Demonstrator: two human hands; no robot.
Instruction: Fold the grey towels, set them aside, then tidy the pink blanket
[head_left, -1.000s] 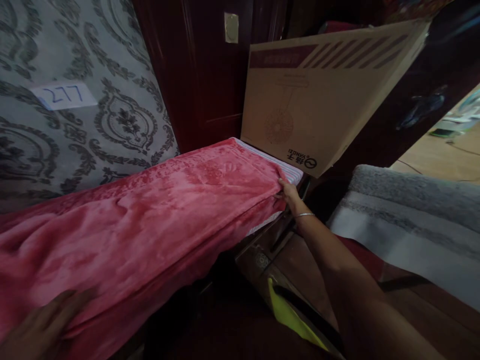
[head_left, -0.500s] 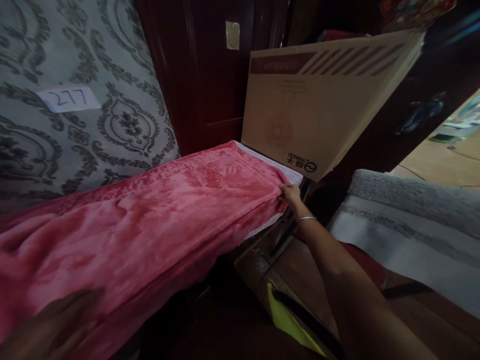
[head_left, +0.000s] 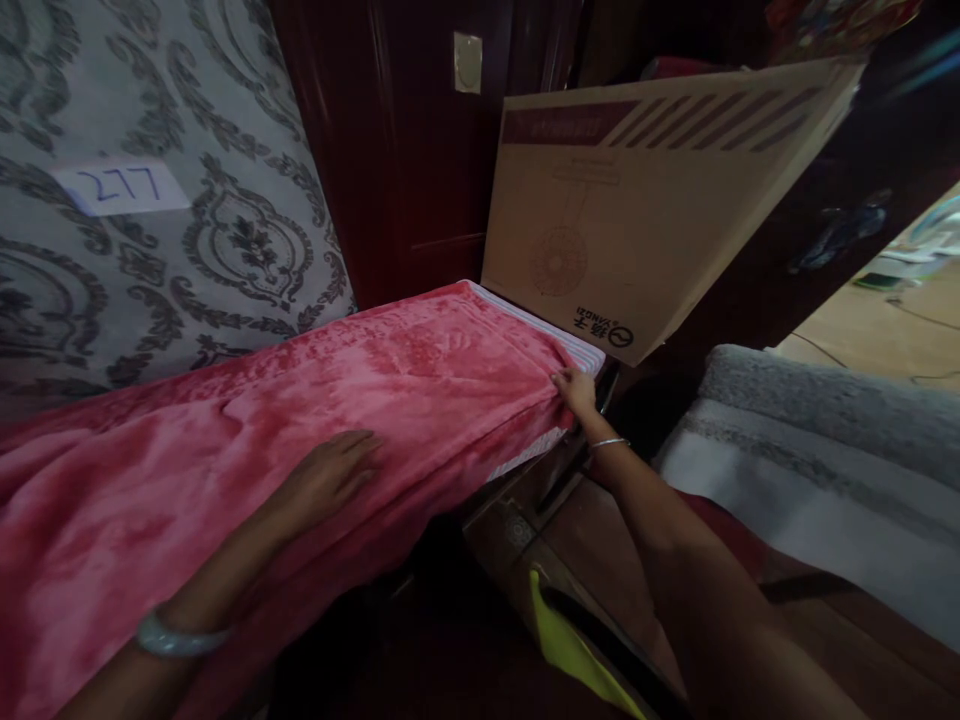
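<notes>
A pink plush blanket (head_left: pixel 315 400) covers a long narrow bed-like surface. Striped fabric (head_left: pixel 559 332) shows from under it at the far end and along the near side. At the blanket's far near-side corner, my right hand (head_left: pixel 576 390) is closed, its fingers pinching the edge. My left hand (head_left: pixel 326 478) lies over the middle of the blanket near its front side, fingers stretched out and holding nothing. Some wrinkles run across the blanket toward the left.
A large cardboard box (head_left: pixel 637 220) leans behind the far end. Patterned wallpaper (head_left: pixel 247 240) with a paper marked 277 (head_left: pixel 124 187) borders the left side. Grey and white padded furniture (head_left: pixel 810 460) stands at right. Something yellow-green (head_left: pixel 574 650) lies low in front.
My left hand has moved forward and right from the lower left corner onto the middle of the blanket. My right hand stays at the corner, shifted slightly left.
</notes>
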